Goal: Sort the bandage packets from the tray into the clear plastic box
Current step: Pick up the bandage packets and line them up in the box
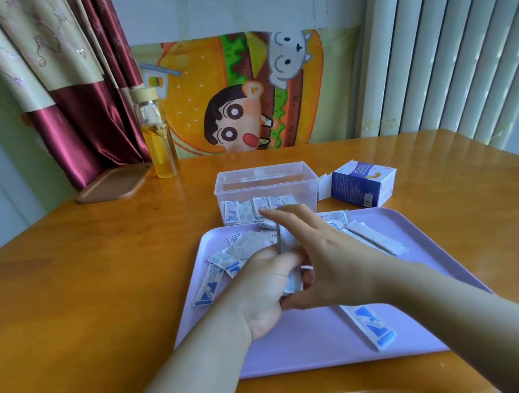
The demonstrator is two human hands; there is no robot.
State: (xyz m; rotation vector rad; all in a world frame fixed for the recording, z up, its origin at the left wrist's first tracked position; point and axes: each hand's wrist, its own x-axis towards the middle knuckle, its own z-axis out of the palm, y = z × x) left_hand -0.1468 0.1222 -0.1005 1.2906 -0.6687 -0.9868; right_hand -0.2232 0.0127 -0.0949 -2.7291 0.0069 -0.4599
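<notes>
Now you are gripping a bundle of bandage packets (292,278) in your left hand (263,291) over the tray (324,348), right hand (326,253) resting straight-fingered against it. Roughly six packets (260,207) are standing in the clear box (266,180); several loose packets (207,287) are lying on the tray.

Left hand (266,288) grips bandage packets (292,281) over tray (308,343); right hand (328,253) touches them.
</notes>
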